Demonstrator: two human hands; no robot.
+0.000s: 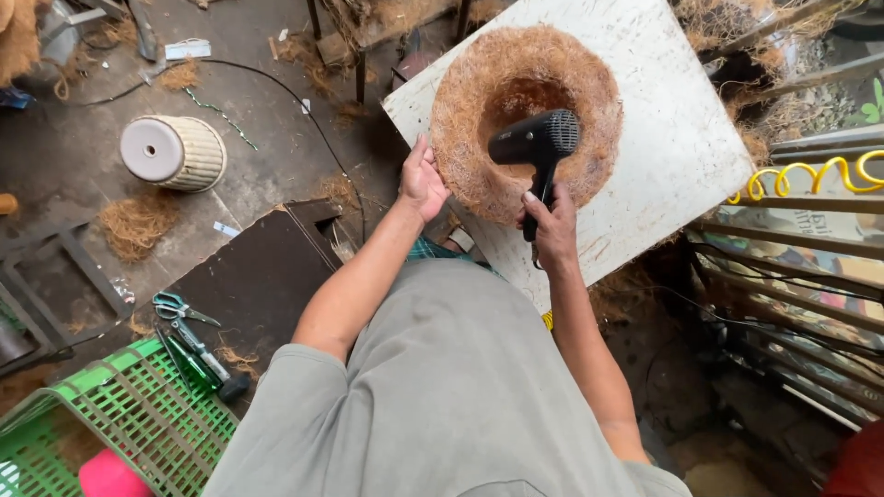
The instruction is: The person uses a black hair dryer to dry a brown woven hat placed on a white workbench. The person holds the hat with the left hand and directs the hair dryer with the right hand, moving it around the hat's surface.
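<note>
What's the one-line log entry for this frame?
left hand: steadying rim of coir basket | right hand: gripping black hair dryer, nozzle aimed into basket hollow | support: white board

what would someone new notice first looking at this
The round brown coconut-fibre bowl lying on the white board at top centre draws the eye first. The right hand points a black hair dryer into its hollow, and the left hand rests on its rim. At lower left sits a green plastic crate, with scissors beside it.
</note>
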